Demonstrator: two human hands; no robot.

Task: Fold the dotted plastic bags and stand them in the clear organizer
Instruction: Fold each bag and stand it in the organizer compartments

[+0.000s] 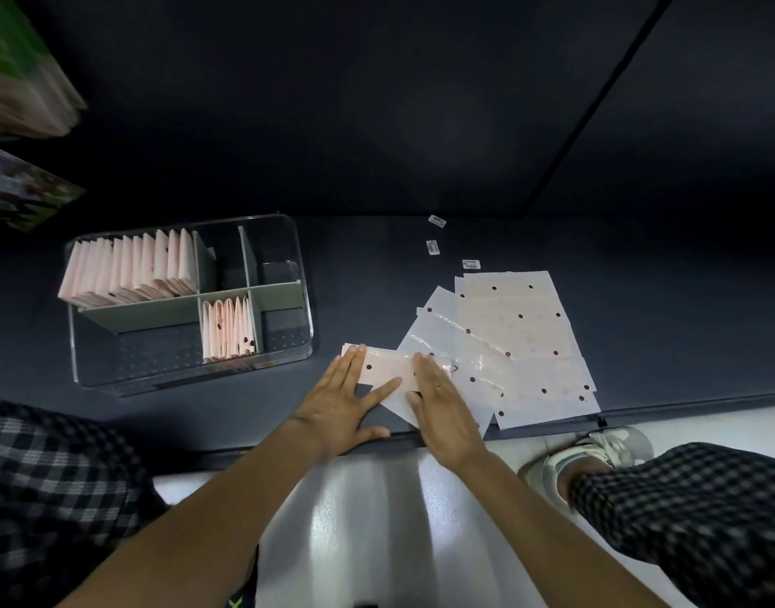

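Both hands' fingers flat, pressing a dotted bag; organizer left, seemingly part-filled.

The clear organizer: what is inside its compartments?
In the organizer, a long row of folded bags fills the back-left compartment; a shorter row stands front-middle. The others look empty, though dividers hide parts.

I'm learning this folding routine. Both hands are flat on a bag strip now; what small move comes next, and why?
Probably fold the strip over once more. It lies flat and long under the left hand and right hand, longer than the folded bags standing in the clear organizer.
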